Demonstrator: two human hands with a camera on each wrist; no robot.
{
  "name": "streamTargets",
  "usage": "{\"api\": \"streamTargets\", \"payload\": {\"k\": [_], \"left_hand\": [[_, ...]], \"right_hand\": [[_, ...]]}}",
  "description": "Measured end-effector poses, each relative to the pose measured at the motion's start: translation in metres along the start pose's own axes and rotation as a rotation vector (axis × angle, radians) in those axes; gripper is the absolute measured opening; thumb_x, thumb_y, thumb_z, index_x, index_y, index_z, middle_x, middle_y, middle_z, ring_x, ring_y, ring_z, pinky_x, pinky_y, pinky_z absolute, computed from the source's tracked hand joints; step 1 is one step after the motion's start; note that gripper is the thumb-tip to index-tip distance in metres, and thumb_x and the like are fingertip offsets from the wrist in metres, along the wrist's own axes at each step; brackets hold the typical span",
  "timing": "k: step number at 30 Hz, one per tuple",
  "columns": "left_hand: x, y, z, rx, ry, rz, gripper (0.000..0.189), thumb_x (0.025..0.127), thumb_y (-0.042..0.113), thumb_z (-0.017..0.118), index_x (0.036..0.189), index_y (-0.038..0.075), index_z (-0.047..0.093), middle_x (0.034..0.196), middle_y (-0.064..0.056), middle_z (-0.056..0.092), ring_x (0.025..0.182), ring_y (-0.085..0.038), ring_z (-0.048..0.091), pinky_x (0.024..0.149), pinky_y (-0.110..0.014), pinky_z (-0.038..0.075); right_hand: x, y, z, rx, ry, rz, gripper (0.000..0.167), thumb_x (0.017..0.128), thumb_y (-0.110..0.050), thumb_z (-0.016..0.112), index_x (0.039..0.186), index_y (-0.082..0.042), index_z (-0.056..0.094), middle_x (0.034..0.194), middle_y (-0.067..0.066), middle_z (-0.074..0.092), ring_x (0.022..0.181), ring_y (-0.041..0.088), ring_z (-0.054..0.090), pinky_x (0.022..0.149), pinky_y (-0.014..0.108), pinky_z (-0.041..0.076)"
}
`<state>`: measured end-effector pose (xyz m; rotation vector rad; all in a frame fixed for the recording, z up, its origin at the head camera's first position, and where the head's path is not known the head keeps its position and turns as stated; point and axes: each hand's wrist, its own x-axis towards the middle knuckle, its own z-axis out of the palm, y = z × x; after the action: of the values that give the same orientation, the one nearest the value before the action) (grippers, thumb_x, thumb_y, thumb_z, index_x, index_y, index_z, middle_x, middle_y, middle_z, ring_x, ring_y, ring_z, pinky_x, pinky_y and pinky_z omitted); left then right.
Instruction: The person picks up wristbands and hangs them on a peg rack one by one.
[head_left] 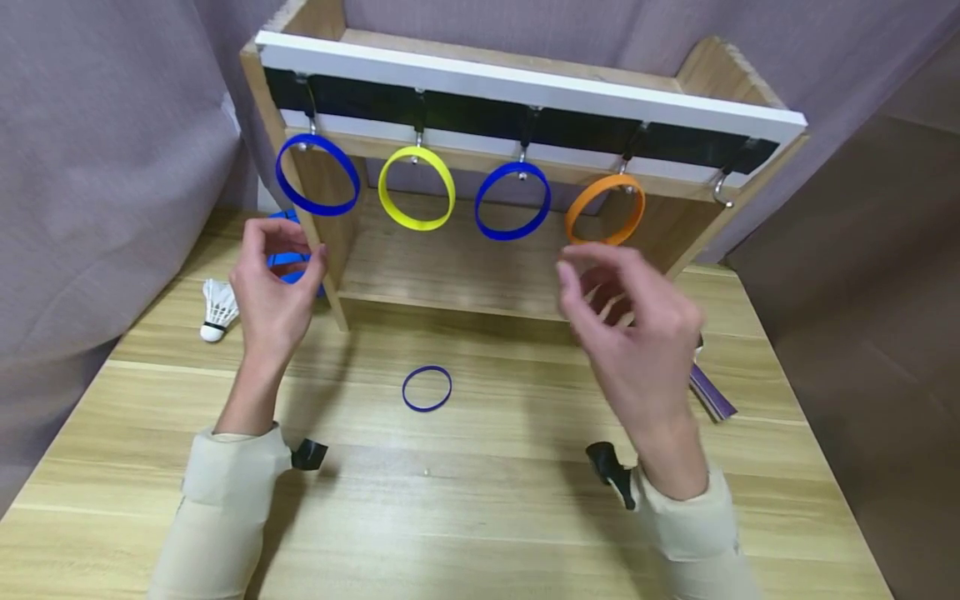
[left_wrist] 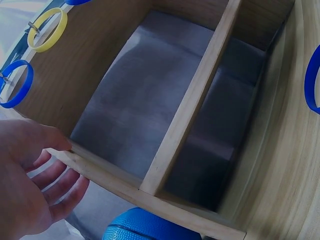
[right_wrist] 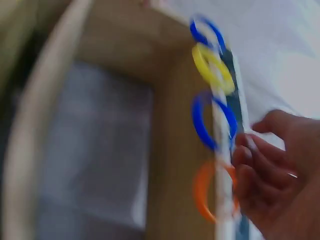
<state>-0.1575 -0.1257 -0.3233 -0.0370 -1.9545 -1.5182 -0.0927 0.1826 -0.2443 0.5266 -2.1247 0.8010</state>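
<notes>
My left hand (head_left: pixel 273 287) is at the left side panel of a wooden rack (head_left: pixel 450 267). In the left wrist view its thumb lies on the panel's front edge and its fingers curl on the outer side, gripping it. My right hand (head_left: pixel 637 325) is just below and in front of an orange ring (head_left: pixel 573 218), fingers loosely bent with nothing between them. The orange ring hangs from a hook. Along the same rail hang a blue ring (head_left: pixel 480 218), a yellow ring (head_left: pixel 382 196) and another blue ring (head_left: pixel 281 179). The rightmost hook (head_left: pixel 722 192) bears no ring.
A thin dark blue ring (head_left: pixel 405 396) lies on the wooden table (head_left: pixel 465 517). A shuttlecock (head_left: pixel 219 310) and a blue ball (head_left: pixel 285 258) are at the left of the rack. A purple-edged object (head_left: pixel 712 392) is partly hidden behind my right hand. Grey curtains hang around the table.
</notes>
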Motion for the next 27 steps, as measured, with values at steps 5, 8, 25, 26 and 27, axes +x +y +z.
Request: {"api": "streamTargets", "payload": {"k": [5, 8, 25, 26, 27], "left_hand": [[0.003, -0.019, 0.000, -0.010, 0.005, 0.009, 0.033, 0.084, 0.007, 0.075, 0.111, -0.002, 0.057, 0.097, -0.005, 0.064, 0.084, -0.014, 0.064, 0.073, -0.022, 0.056], [0.004, -0.022, 0.000, -0.018, 0.006, 0.014, 0.033, 0.084, 0.009, 0.075, 0.110, 0.000, 0.057, 0.097, -0.004, 0.064, 0.084, -0.015, 0.064, 0.072, -0.022, 0.056], [0.005, -0.022, 0.000, -0.013, 0.008, 0.017, 0.033, 0.084, 0.009, 0.076, 0.110, -0.001, 0.057, 0.097, -0.004, 0.064, 0.083, -0.015, 0.064, 0.072, -0.022, 0.056], [0.005, -0.022, 0.000, -0.013, 0.008, 0.016, 0.033, 0.084, 0.009, 0.076, 0.110, -0.001, 0.057, 0.097, -0.004, 0.064, 0.084, -0.015, 0.064, 0.072, -0.022, 0.056], [0.005, -0.022, 0.000, -0.013, 0.007, 0.016, 0.033, 0.084, 0.009, 0.076, 0.110, -0.001, 0.058, 0.097, -0.004, 0.064, 0.084, -0.015, 0.064, 0.072, -0.022, 0.056]], "right_hand": [[-0.038, 0.005, 0.043, -0.032, -0.508, 0.121, 0.016, 0.090, -0.022, 0.071, 0.103, -0.013, 0.071, 0.076, -0.008, 0.065, 0.055, 0.003, 0.053, 0.044, 0.022, 0.043], [-0.061, 0.015, 0.073, -0.049, -0.735, 0.276, 0.022, 0.088, -0.024, 0.074, 0.107, -0.015, 0.069, 0.073, -0.011, 0.063, 0.052, 0.004, 0.051, 0.044, 0.025, 0.043], [-0.101, 0.044, 0.133, -0.132, -0.889, 0.493, 0.033, 0.083, -0.020, 0.077, 0.110, -0.011, 0.062, 0.072, -0.008, 0.057, 0.060, 0.012, 0.054, 0.053, 0.030, 0.045], [-0.101, 0.046, 0.132, -0.134, -0.886, 0.501, 0.032, 0.082, -0.018, 0.078, 0.110, -0.011, 0.062, 0.073, -0.008, 0.057, 0.061, 0.012, 0.055, 0.053, 0.030, 0.045], [-0.100, 0.048, 0.131, -0.138, -0.884, 0.509, 0.032, 0.082, -0.016, 0.078, 0.110, -0.012, 0.063, 0.074, -0.008, 0.058, 0.061, 0.013, 0.055, 0.054, 0.030, 0.045]]}}
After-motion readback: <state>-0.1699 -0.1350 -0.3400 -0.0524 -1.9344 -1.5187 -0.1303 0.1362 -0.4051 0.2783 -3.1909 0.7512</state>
